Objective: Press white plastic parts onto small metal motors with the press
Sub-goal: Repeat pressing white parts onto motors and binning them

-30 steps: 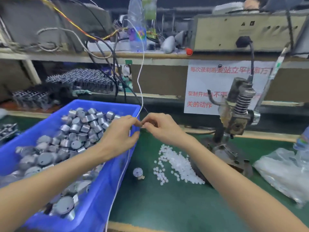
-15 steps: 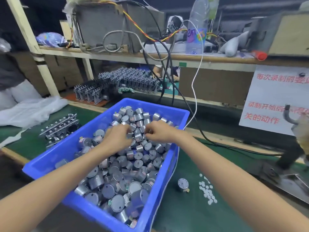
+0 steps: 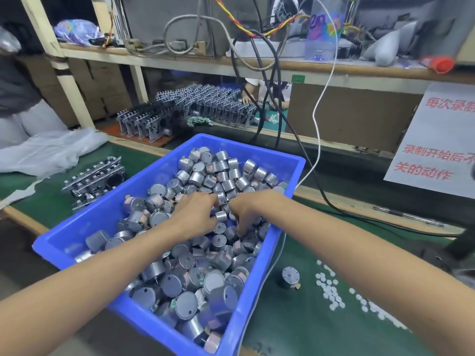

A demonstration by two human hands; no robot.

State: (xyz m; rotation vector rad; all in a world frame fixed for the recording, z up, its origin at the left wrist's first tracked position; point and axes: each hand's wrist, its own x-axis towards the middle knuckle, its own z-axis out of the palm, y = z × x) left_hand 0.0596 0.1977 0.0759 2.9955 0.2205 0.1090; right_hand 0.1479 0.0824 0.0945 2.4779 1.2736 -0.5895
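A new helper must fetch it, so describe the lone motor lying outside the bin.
Find the big blue bin heaped with metal motors. On the green mat, between its wall and the scattered white plastic parts, stands one motor. It alone sits outside the bin, apart from the heap.

The left forearm (image 3: 102, 273) is coming in from the lower left of the frame and the right forearm (image 3: 347, 242) from the lower right. Both are showing bare all the way to the frame's edge. Each is narrowing smoothly toward its wrist. The left hand (image 3: 198, 214) and the right hand (image 3: 246, 209), near the frame's middle, are showing bare as well, with knuckles standing out as low ridges.
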